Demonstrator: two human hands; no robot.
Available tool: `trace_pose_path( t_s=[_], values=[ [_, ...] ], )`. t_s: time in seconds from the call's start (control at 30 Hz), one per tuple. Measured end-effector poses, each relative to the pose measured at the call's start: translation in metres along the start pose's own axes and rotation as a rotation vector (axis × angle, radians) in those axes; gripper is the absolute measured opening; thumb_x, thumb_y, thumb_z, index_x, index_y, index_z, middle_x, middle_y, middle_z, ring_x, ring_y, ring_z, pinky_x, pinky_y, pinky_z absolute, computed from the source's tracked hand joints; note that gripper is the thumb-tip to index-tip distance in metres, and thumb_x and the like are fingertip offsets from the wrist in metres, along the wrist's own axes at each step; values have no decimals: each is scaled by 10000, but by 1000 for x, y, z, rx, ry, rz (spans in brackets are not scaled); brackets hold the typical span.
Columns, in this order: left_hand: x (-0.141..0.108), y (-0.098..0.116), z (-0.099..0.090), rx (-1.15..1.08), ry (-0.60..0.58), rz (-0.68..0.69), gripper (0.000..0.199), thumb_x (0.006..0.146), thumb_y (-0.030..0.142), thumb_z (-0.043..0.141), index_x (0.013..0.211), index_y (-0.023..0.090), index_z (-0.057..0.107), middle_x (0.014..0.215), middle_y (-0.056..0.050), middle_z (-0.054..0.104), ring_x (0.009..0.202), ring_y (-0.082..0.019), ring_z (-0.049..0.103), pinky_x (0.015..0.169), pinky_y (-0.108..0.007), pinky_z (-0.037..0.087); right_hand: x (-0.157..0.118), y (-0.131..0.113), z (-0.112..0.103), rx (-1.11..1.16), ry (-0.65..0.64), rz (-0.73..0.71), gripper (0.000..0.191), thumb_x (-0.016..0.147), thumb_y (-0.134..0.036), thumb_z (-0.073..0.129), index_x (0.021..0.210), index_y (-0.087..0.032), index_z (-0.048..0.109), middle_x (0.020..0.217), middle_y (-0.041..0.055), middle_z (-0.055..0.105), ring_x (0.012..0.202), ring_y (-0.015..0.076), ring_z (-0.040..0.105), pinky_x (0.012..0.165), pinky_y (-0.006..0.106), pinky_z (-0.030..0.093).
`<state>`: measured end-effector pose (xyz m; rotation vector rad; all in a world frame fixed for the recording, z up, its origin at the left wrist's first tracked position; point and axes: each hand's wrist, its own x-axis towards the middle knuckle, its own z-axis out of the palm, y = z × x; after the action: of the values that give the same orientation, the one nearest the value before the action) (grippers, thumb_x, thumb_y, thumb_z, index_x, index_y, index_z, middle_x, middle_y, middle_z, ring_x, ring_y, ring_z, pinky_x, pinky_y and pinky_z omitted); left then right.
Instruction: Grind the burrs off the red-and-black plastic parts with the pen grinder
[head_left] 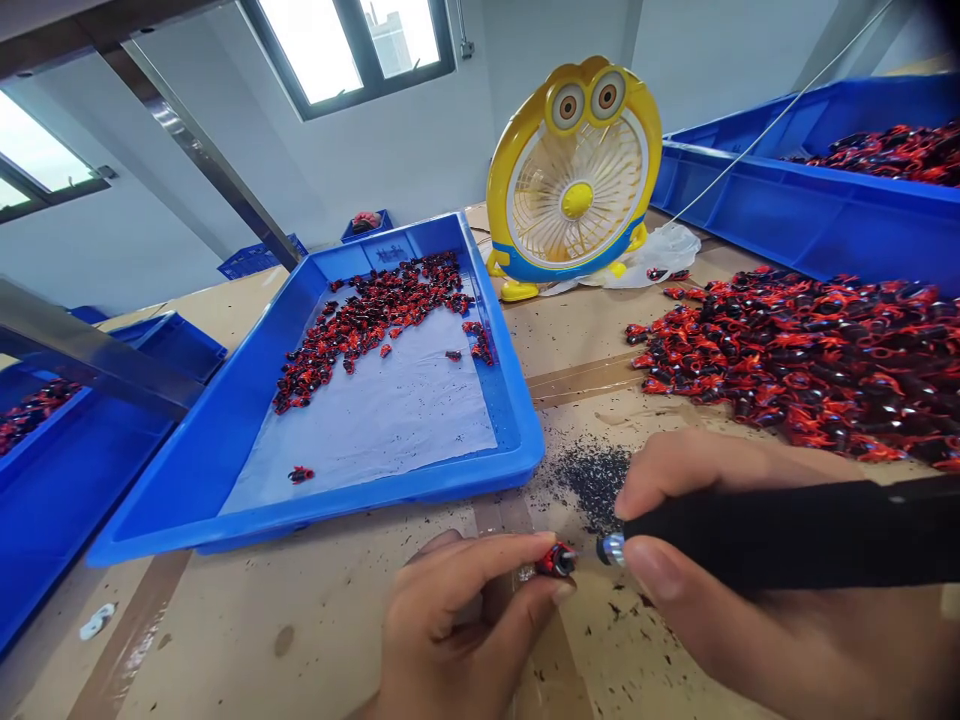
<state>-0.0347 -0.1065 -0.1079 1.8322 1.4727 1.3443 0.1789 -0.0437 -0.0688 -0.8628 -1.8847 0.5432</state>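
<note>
My left hand (469,610) pinches a small red and black plastic piece (555,560) between thumb and fingertips, low in the middle of the view. Its dark end faces right. My right hand (720,610) is wrapped round a thick black handheld power tool (757,535) with a silver collar at its front. A thin tip points left from the collar to the piece; whether it touches is too small to tell. Black shavings (596,485) lie in a heap on the table just behind the tool's tip.
A blue tray (367,490), lined with white sheet, holds many similar pieces. A large pile of them (810,350) lies at right, before another blue bin (787,205). A yellow fan (577,200) stands behind. More blue bins (82,510) and a metal post (202,150) are at left.
</note>
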Motion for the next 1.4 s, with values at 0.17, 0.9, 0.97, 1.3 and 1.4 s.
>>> trace_pose_path(
  t_s=[0.17,0.9,0.97,1.3,1.4],
  values=[
    [0,0,-2,79,-5,20,243,868,208,874,1034,384,854,673,127,794,489,-75,595,647,-203,557,-1,0,3,47,-63,22,128,868,-267,747,895,-296,625,578,-131,567,438,29,509,440,130,399],
    [1,2,-3,13,-3,-37,198,881,265,879,1031,394,872,654,97,792,503,-88,616,506,-180,483,-5,-2,6,-56,47,46,170,971,-437,679,886,-308,608,573,-99,592,399,56,511,367,196,353],
    [1,3,-1,-31,6,-52,175,896,292,875,1037,395,870,717,95,830,530,-87,653,529,-172,509,-6,-2,1,-97,107,41,295,1047,-568,568,898,-315,598,591,-59,617,426,98,575,376,241,395],
    [-4,3,0,-134,27,-128,151,896,304,893,1026,380,884,891,49,899,627,-105,749,648,-161,587,-13,-4,-13,-31,25,27,278,1089,-575,551,983,-326,614,745,-8,713,646,189,741,470,310,501],
    [-4,4,1,-176,37,-167,162,892,297,897,1026,388,886,865,44,894,671,-117,770,692,-160,605,-12,-8,-9,-11,15,33,243,1080,-534,595,975,-315,609,777,-16,721,659,169,732,532,306,532]
  ],
)
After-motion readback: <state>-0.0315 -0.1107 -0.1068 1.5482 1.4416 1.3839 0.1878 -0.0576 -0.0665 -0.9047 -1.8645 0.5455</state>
